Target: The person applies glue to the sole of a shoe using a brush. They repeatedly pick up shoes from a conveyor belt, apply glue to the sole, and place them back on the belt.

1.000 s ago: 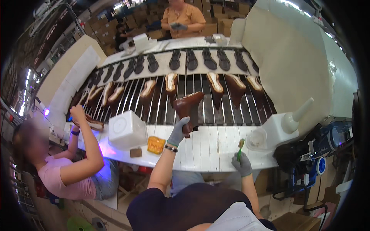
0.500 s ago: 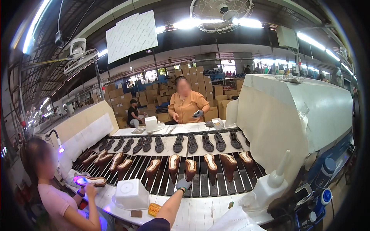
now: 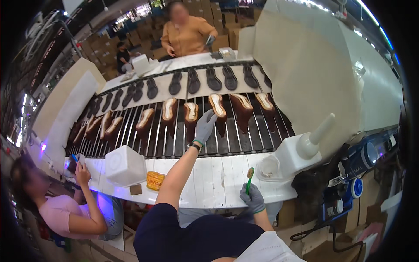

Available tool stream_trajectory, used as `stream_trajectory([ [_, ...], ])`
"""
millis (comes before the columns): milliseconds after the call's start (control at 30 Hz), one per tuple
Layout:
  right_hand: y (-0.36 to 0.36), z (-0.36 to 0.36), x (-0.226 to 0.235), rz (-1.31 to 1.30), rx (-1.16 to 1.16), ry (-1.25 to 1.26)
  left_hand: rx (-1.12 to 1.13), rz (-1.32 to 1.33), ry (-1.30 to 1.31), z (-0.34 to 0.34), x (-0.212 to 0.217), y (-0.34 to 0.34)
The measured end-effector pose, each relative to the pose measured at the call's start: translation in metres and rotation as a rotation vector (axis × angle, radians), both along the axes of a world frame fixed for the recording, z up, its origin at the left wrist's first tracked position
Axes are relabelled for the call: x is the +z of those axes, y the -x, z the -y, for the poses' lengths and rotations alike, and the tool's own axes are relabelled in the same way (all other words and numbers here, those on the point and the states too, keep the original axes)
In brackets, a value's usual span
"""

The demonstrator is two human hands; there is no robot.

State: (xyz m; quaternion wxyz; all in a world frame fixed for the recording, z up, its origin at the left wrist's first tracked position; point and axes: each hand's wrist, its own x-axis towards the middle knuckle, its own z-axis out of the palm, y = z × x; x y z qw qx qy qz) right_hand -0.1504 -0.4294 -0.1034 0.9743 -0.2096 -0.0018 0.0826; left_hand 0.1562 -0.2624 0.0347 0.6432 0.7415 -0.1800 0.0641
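Note:
My left hand (image 3: 205,126), in a grey glove, reaches over the conveyor rack with its fingers stretched out. Its fingertips are at the near edge of a brown shoe upper (image 3: 216,105) with a whitish underside turned up; whether they touch it I cannot tell. Low over the front ledge, my right hand (image 3: 253,199), gloved too, is closed around a green-handled brush (image 3: 250,179) whose bristle end points up. Several more upturned uppers (image 3: 190,112) stand along the rack. Behind them lies a row of black shoe soles (image 3: 193,81) on a pale strip.
A white tub (image 3: 125,166), a yellow packet (image 3: 155,180) and a small brown block (image 3: 135,190) sit on the white ledge (image 3: 209,174). Right of them stands a white container (image 3: 301,150). Co-workers are at the left and across the conveyor. Cream machine housings flank the rack.
The view has tilted down. My left hand has reached farther over the rack, to an upper. My right hand with the brush has come into view. The left co-worker's brown upper no longer shows.

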Motion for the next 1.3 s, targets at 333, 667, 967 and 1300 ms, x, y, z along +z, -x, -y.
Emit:
stream_trajectory([
  [333,0.008,0.003,0.018,-0.153,-0.036,0.033,-0.074,-0.266,0.261,0.164,-0.148,-0.118],
  [667,0.002,0.003,0.028,-0.18,0.129,-0.022,-0.084,-0.574,0.146,0.184,-0.176,-0.221],
  [967,0.005,0.003,0.005,-0.154,0.028,0.153,-0.373,-0.74,0.441,0.17,-0.113,-0.115],
  [1300,-0.001,0.01,-0.002,-0.049,-0.037,0.091,-0.474,-0.756,0.876,-0.004,0.019,0.036],
])
